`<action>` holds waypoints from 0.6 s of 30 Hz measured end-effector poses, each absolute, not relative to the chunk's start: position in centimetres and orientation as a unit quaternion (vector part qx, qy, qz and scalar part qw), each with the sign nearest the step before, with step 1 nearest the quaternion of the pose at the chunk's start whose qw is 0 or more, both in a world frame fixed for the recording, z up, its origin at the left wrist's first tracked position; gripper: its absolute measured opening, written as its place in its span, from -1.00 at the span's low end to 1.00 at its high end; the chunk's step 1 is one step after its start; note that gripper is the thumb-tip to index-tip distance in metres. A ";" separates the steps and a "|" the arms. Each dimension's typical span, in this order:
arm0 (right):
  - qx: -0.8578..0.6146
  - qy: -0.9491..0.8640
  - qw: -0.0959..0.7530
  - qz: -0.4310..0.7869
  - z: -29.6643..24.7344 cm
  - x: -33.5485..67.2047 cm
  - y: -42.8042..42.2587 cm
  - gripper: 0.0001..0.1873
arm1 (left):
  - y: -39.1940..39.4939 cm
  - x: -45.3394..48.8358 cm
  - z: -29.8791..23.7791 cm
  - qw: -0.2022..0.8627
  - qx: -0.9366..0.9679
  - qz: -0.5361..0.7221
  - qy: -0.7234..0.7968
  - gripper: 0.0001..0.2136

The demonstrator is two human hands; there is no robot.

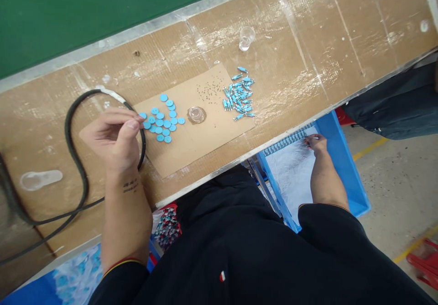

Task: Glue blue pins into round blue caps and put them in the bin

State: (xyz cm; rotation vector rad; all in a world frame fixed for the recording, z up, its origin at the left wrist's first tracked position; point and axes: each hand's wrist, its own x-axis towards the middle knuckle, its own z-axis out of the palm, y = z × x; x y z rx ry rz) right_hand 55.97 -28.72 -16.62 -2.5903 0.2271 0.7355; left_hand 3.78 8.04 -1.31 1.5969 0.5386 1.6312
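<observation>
Holds the left hand (118, 134) above the worktable of brown, glossy board (290, 44), with thumb and forefinger brought together at the tips; cannot tell from this view about any small thing between them. Just beyond and to the right of these left fingertips, has many flat, round, light-blue plastic discs (167, 123), lying loose and mostly on a thin sheet of plain brown cardboard (185, 154), the nearest almost at the fingertips. Farther to the right of the same fingertips, past the discs, shows a shallow round dish of clear plastic (196, 113), then a scatter of tiny dark specks (209, 90) and a loose heap of small blue pieces with silvery ends (239, 97). Near the left fingers, around their outer side, has a thick black rubber cable (70, 136) in a loop. Away on the other side, reaches the right hand (319, 143) into a blue rectangular plastic bin (357, 200), with bent fingers at one end of a long row of small blue-and-silver pieces (285, 141); cannot tell there whether pinching or only touching. To judge from this, seems well advanced in this one row, neatly aligned up to the right fingers, but unfinished on the worktable, with heap and discs still unsorted.
</observation>
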 end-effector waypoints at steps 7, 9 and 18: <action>-0.939 0.073 0.203 0.269 -15.9 55.7 -28.1 -0.62 | 7.7 3.8 -0.9 0.391 0.627 0.634 0.228 -0.71; -0.939 0.073 0.200 0.269 -15.8 55.7 -28.0 -0.63 | 7.6 3.8 -0.9 0.386 0.631 0.630 0.236 -0.70; -0.941 0.071 0.198 0.264 -15.8 55.9 -27.8 -0.59 | 7.6 3.7 -0.9 0.383 0.636 0.624 0.243 -0.67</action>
